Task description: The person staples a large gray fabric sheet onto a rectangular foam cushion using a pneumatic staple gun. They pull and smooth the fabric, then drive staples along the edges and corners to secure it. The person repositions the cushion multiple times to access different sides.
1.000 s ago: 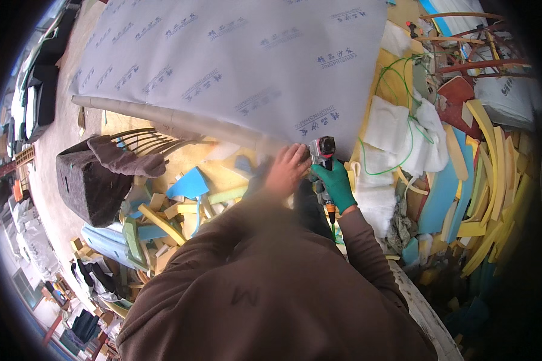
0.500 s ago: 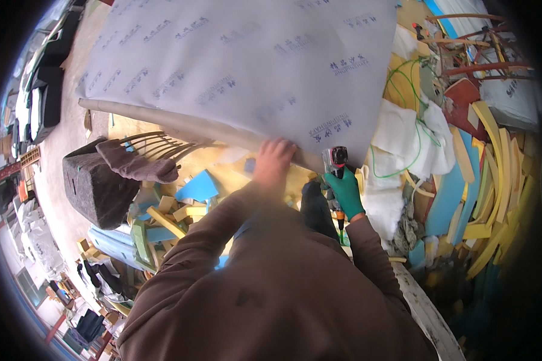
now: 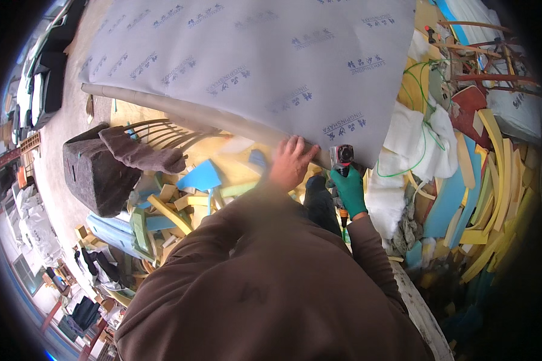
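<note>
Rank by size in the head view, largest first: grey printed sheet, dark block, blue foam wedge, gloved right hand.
1. Grey printed sheet
2. Dark block
3. Blue foam wedge and gloved right hand: too alike to rank

Printed grey sheet (image 3: 253,57), tool (image 3: 343,154) at edge

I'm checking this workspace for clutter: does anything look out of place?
Yes: foam offcuts lie jumbled left of the bare left hand, in no order, and a thin green line loops loosely across white padding at right, uncoiled.
</note>
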The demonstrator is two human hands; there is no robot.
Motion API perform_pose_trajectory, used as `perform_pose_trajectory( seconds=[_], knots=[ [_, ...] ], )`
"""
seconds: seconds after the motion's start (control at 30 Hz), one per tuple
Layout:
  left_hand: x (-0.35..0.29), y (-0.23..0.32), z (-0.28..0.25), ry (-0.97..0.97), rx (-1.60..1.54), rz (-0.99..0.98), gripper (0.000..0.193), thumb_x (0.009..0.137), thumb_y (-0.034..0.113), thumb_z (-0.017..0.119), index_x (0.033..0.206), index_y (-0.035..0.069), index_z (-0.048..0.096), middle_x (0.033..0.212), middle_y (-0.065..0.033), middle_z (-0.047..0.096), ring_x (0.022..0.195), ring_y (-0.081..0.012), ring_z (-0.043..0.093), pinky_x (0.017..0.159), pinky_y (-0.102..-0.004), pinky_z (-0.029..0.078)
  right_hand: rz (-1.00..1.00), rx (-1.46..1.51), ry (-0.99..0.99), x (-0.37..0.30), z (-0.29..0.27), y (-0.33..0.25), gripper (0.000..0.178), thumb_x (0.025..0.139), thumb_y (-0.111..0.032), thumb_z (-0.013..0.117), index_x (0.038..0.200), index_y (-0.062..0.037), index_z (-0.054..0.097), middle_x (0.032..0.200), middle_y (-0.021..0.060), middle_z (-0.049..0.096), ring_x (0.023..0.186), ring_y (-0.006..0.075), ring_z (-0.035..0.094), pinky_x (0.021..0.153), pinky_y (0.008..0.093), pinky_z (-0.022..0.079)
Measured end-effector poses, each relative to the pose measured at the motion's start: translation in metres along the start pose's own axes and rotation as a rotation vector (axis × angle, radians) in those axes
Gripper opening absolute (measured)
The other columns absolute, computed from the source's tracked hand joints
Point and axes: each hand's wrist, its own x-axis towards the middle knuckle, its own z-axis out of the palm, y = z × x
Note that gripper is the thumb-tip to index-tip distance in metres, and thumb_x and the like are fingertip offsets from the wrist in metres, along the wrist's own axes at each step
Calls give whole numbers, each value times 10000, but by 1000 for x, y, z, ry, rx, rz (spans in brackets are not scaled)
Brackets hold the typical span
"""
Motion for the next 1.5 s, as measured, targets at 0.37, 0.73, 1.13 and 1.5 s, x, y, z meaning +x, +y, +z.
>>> perform_pose_trajectory(
  seconds=[0.37, 0.73, 1.13, 1.5],
  knots=[
    [11, -122, -55, 271, 29, -134, 594, 814, 56, 703, 1402, 134, 672, 1418, -147, 609, 1406, -385, 535, 1197, -565, 406, 62, 91, -61, -14, -7, -28, 183, 1004, -249, 765, 1055, -113, 654, 798, 1, 644, 554, 108, 588, 452, 289, 441],
    [8, -162, -27, 491, -1304, -897, 359, 1090, 175, 688, 1304, -106, 625, 1099, -207, 765, 815, -244, 792, 716, -334, 677, 22, 218, -120, -1, -19, -25, 260, 1037, -273, 768, 1126, -34, 715, 818, 99, 740, 529, 128, 610, 491, 292, 496],
    [20, -186, -43, 404, -1484, -1152, 157, 1132, 184, 618, 1182, 39, 585, 1042, -154, 786, 760, -279, 806, 606, -320, 677, 9, 238, -78, -36, -69, -16, 291, 1022, -342, 787, 1148, -85, 738, 850, 37, 733, 618, 111, 629, 565, 282, 506],
    [-8, -210, -32, 287, -1929, -790, 142, 1200, 296, 552, 1253, 165, 569, 1011, -86, 783, 838, -257, 791, 705, -372, 665, 45, 211, -154, -108, -77, 24, 294, 1057, -352, 750, 1067, -61, 711, 832, 24, 704, 649, 103, 637, 580, 277, 489]
  ],
)
